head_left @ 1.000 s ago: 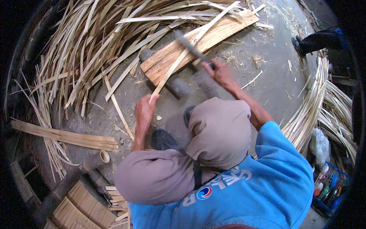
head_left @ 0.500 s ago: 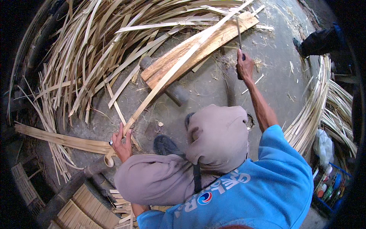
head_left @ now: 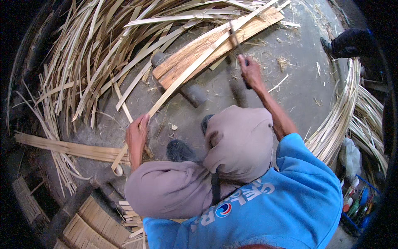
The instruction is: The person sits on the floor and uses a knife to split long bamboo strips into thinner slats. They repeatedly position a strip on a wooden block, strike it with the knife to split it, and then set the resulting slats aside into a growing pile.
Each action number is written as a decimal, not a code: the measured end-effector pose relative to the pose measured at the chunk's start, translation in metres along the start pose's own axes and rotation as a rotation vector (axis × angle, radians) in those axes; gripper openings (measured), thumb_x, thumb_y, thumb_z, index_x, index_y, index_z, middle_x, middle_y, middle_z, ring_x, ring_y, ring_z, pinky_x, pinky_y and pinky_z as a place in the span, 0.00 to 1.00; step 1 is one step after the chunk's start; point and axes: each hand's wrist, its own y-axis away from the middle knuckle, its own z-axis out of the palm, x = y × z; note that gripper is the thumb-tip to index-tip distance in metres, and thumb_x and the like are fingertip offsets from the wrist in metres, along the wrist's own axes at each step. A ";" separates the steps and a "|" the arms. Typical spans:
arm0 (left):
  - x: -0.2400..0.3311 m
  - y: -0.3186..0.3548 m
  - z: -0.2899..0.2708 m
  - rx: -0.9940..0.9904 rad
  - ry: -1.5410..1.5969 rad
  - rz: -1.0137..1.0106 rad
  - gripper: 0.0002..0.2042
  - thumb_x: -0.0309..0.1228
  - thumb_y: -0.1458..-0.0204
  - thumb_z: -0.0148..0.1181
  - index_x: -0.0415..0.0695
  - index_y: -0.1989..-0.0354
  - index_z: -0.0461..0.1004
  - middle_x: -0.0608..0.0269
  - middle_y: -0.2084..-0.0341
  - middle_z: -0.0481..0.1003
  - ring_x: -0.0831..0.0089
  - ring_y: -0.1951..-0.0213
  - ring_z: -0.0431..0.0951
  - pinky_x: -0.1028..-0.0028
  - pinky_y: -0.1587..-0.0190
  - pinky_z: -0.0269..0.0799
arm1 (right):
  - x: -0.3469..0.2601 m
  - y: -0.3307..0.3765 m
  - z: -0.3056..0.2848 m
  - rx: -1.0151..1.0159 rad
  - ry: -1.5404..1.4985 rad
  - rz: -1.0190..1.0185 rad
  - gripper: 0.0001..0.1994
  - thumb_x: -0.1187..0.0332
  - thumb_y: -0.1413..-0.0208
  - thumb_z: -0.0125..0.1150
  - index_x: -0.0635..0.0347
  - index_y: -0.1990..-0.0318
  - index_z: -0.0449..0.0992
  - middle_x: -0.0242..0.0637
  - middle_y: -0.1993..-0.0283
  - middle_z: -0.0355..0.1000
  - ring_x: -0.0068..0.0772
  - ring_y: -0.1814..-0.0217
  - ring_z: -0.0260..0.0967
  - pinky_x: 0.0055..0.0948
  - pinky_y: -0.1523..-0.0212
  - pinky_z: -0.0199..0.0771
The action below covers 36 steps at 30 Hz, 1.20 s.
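Observation:
A long pale bamboo strip [head_left: 180,83] runs slantwise from my left side over a thick wooden board [head_left: 182,59]. My left hand [head_left: 137,135] is closed round its near end, and the tail of the strip sticks out past my wrist. In my right hand [head_left: 251,74] is a dark-handled knife [head_left: 235,38], its blade slightly blurred and lying across the strip above the board. Where exactly the edge meets the strip I cannot tell.
Loose bamboo strips [head_left: 93,62] lie heaped at the far left. A dark round log [head_left: 193,96] is under the board. Bundled strips [head_left: 342,120], a plastic bag [head_left: 350,158] and a blue crate [head_left: 360,205] stand at the right. Another person's leg [head_left: 346,43] shows at the far right.
My right hand has drawn the knife leftward and nearer along the strip. My left hand has shifted slightly forward, its grip now farther from the strip's near end.

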 end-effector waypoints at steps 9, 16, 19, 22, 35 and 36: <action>-0.007 -0.021 -0.009 -0.167 -0.068 -0.065 0.28 0.55 0.44 0.59 0.39 0.79 0.77 0.60 0.89 0.65 0.69 0.82 0.62 0.65 0.75 0.59 | -0.011 0.027 -0.008 -0.164 0.017 -0.186 0.27 0.44 0.38 0.55 0.64 0.65 0.79 0.59 0.72 0.75 0.58 0.66 0.75 0.49 0.64 0.73; -0.113 0.009 -0.085 -0.227 0.113 -0.171 0.22 0.42 0.43 0.64 0.39 0.83 0.70 0.74 0.87 0.61 0.81 0.81 0.59 0.74 0.78 0.55 | -0.005 -0.009 -0.022 -0.187 0.146 -0.251 0.29 0.43 0.38 0.54 0.68 0.69 0.78 0.61 0.74 0.74 0.60 0.69 0.75 0.50 0.68 0.73; -0.094 0.002 -0.144 -0.298 -0.029 -0.202 0.20 0.41 0.42 0.64 0.40 0.81 0.73 0.74 0.86 0.63 0.81 0.81 0.61 0.76 0.77 0.58 | 0.010 -0.051 -0.041 -0.052 0.195 -0.086 0.30 0.43 0.39 0.54 0.68 0.65 0.79 0.65 0.67 0.75 0.63 0.61 0.76 0.47 0.59 0.76; -0.114 -0.018 -0.142 -0.296 0.010 -0.261 0.19 0.42 0.41 0.62 0.37 0.75 0.76 0.72 0.84 0.67 0.81 0.79 0.64 0.76 0.75 0.61 | -0.011 -0.021 -0.004 -0.088 0.099 -0.165 0.30 0.43 0.39 0.54 0.69 0.64 0.79 0.66 0.71 0.73 0.65 0.62 0.75 0.51 0.60 0.74; 0.013 -0.070 -0.015 -0.123 -0.076 -0.034 0.30 0.54 0.45 0.62 0.37 0.84 0.70 0.66 0.89 0.58 0.74 0.81 0.58 0.68 0.77 0.56 | -0.019 -0.011 -0.022 -0.063 0.035 -0.007 0.27 0.45 0.39 0.56 0.67 0.66 0.79 0.61 0.72 0.74 0.61 0.66 0.75 0.50 0.62 0.74; 0.006 -0.069 -0.016 -0.131 -0.037 -0.009 0.29 0.53 0.44 0.62 0.37 0.84 0.69 0.66 0.89 0.58 0.75 0.81 0.58 0.68 0.77 0.55 | -0.022 -0.002 -0.019 -0.154 0.102 -0.141 0.28 0.44 0.38 0.55 0.67 0.66 0.79 0.60 0.72 0.74 0.60 0.66 0.75 0.50 0.62 0.74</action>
